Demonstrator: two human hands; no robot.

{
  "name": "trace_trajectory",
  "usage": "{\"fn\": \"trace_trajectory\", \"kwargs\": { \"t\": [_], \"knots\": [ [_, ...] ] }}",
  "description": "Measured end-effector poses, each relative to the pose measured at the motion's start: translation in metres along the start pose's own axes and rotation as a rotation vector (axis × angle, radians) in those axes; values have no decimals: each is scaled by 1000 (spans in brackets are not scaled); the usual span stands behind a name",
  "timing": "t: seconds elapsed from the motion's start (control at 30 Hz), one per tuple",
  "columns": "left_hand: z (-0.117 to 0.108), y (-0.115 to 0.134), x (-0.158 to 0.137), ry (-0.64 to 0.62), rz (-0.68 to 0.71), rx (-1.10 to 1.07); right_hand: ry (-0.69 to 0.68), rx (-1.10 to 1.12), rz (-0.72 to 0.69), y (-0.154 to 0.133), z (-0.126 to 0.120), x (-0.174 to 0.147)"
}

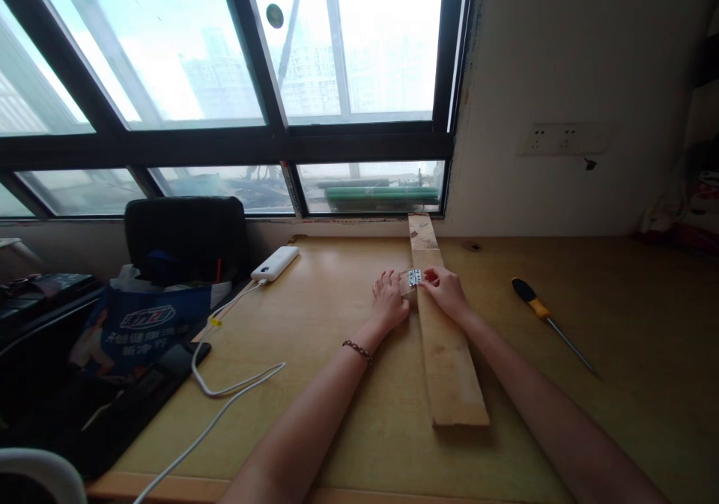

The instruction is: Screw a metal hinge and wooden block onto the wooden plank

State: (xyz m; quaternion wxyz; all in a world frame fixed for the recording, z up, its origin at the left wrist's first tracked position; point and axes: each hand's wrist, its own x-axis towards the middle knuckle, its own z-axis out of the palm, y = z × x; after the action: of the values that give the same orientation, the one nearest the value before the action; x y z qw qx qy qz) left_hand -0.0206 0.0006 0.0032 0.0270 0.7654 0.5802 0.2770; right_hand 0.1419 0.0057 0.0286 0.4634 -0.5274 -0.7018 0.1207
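Bare forearms reach over the tabletop; the right hand has its grip narrowed to a pinch on the metal hinge, while the left hand spreads beside it, its hold unclear, seemingly to steady the hinge across the left edge of the wooden plank, whose long axis runs near to far, leaning slightly left at the far end

Plank, screwdriver, cable on tabletop
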Motion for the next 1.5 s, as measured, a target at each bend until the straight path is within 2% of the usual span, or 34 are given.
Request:
{"fn": "trace_trajectory", "kwargs": {
  "t": [0.1, 0.2, 0.3, 0.37, 0.43, 0.5, 0.57, 0.67, 0.73, 0.8, 0.87, 0.93, 1.0, 1.07, 1.17, 1.27, 1.37, 1.43, 1.5],
  "knots": [
    [2, -1, 0, 16, 14, -12, 45, -99, 1, 19, -35, -10],
    [3, -3, 1, 56, 29, -36, 138, -493, 70, 56, -90, -31],
    [1, -3, 1, 101, 41, -78, 213, -884, 320, 95, -137, -60],
    [-1, -1, 0, 117, 44, -109, 156, -952, 520, 114, -155, -74],
    [-2, 0, -1, 136, 46, -142, 76, -907, 613, 127, -161, -82],
    [-4, 2, -3, 166, 59, -179, 5, -848, 617, 133, -160, -84],
    [-6, 4, -5, 195, 82, -220, -6, -794, 590, 135, -158, -82],
    [-14, 10, -10, 229, 106, -285, 98, -591, 583, 129, -155, -77],
    [-22, 19, -13, 257, 101, -351, 175, -296, 566, 113, -153, -72],
    [-31, 34, -16, 276, 99, -466, 218, 81, 464, 83, -145, -66],
    [-39, 52, -17, 232, 154, -658, 148, 297, 346, 41, -131, -59],
    [-46, 71, -16, 108, 199, -923, 86, 320, 219, -7, -112, -50],
    [-54, 84, -12, 27, 170, -1251, 20, 241, 11, -51, -93, -37],
    [-65, 87, -4, 76, 52, -1502, -11, 133, -183, -85, -76, -21],
    [-89, 77, 11, 111, -36, -1694, -48, 162, -281, -111, -59, 5],
    [-114, 58, 26, 115, -81, -1796, -120, 283, -336, -109, -47, 26],
    [-135, 33, 40, 264, -154, -1862, -141, 339, -344, -82, -33, 38],
    [-147, 13, 48, 469, -258, -1870, -151, 233, -306, -54, -22, 39],
    [-160, -8, 55, 530, -414, -1874, -290, 41, -295, -26, -8, 37]
  ]
}}
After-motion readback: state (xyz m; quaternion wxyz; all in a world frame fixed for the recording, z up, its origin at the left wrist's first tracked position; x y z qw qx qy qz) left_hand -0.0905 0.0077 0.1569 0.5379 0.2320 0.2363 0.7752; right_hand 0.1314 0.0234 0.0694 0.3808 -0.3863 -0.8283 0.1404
